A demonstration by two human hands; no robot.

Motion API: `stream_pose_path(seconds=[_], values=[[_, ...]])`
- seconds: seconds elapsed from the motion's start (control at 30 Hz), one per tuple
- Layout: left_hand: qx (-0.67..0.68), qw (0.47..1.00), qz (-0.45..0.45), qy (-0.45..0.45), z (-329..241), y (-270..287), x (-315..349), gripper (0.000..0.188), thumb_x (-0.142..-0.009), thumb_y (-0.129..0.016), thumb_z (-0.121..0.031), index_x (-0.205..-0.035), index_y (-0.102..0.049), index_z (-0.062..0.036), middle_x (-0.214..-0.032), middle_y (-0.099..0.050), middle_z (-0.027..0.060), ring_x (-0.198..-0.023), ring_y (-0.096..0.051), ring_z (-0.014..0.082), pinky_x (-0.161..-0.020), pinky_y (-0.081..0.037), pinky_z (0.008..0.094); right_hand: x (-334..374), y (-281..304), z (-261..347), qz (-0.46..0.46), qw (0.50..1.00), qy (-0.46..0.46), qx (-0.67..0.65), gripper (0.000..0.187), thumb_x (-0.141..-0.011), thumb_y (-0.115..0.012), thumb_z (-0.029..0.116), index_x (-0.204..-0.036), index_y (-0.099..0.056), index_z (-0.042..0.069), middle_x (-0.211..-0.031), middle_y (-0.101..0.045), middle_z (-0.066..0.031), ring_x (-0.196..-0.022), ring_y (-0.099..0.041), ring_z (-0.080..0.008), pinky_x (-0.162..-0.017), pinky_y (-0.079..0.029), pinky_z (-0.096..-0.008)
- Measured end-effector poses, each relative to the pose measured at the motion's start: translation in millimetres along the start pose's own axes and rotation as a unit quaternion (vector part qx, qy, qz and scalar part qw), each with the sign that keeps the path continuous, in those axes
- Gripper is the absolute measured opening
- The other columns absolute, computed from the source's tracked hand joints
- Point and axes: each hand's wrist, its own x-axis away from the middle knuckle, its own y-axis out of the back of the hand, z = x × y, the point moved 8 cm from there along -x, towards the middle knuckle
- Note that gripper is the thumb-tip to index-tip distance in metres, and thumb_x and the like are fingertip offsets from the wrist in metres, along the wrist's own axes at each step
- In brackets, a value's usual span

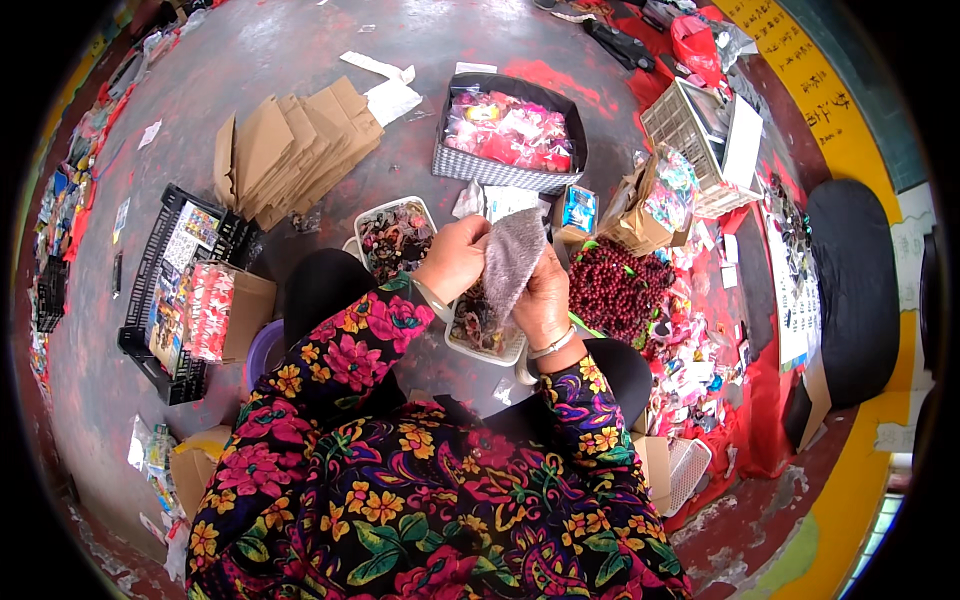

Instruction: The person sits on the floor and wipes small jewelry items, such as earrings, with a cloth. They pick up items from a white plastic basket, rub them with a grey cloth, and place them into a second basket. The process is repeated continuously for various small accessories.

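Observation:
A grey, fuzzy piece of cloth (513, 254) hangs between my hands, raised above my lap. My left hand (452, 260) pinches its left edge with curled fingers. Along the right edge, my right hand (546, 300) is closed on the same piece, thumb against it. Below and behind the hands stands a white basket (432, 212) of small dark and coloured pieces. A second white basket (490, 352), partly covered by my right hand and the cloth, holds more small pieces.
Ahead sits a grey woven bin (508, 178) with pink packets. Dark red beads (622, 295) are heaped to the right, beside an open carton (638, 225) and a white crate (722, 190). Leftward are folded cardboard (292, 150) and a black crate (136, 340).

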Motion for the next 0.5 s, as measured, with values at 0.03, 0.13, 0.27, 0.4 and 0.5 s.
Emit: stream_pose_path(seconds=[0.03,0.13,0.27,0.4,0.5], values=[[0.061,0.998,0.019,0.024,3,-4,2,0.019,-0.083,-0.052,-0.016,-0.079,-0.056,0.0018,-0.065,-0.056,0.0037,-0.057,-0.052,0.0095,-0.052,-0.042,0.0227,2,-3,5,0.017,0.998,0.029,0.048,0.025,-0.086,-0.046,0.015,-0.108,-0.048,0.002,-0.104,-0.054,-0.0078,-0.093,-0.053,-0.0207,-0.084,-0.043,-0.0332],[0.115,0.988,0.073,0.067,-1,-12,6,0.017,-0.084,-0.052,-0.016,-0.079,-0.056,0.0004,-0.061,-0.052,0.0003,-0.05,-0.047,0.0059,-0.043,-0.038,0.0217,-4,10,-7,0.002,0.987,-0.056,-0.151,0.026,-0.084,-0.049,0.013,-0.108,-0.049,0.002,-0.102,-0.055,-0.0082,-0.092,-0.054,-0.0185,-0.082,-0.044,-0.0313],[0.031,0.994,0.105,0.017,-12,-12,11,0.016,-0.084,-0.055,-0.015,-0.081,-0.056,0.0003,-0.059,-0.05,-0.0015,-0.046,-0.043,0.003,-0.039,-0.034,0.0195,-2,14,18,-0.025,0.978,0.045,0.204,0.022,-0.083,-0.048,0.007,-0.103,-0.051,0.0,-0.092,-0.058,-0.0092,-0.08,-0.058,-0.0189,-0.07,-0.049,-0.0279],[0.081,0.983,0.162,0.006,-24,-23,16,0.015,-0.081,-0.059,-0.011,-0.087,-0.056,0.002,-0.064,-0.053,-0.0007,-0.048,-0.045,0.0022,-0.041,-0.034,0.0169,-4,30,4,-0.032,0.989,-0.038,-0.142,0.02,-0.083,-0.047,0.007,-0.101,-0.052,-0.002,-0.089,-0.059,-0.0124,-0.076,-0.059,-0.0203,-0.065,-0.051,-0.029],[0.101,0.982,0.162,-0.004,-16,-23,12,0.013,-0.08,-0.059,-0.007,-0.087,-0.055,0.0032,-0.073,-0.057,0.002,-0.057,-0.051,0.0051,-0.05,-0.04,0.0176,-4,23,6,0.007,0.976,-0.051,-0.212,0.022,-0.083,-0.049,0.011,-0.099,-0.051,-0.003,-0.087,-0.059,-0.0152,-0.076,-0.06,-0.022,-0.065,-0.051,-0.0297]])
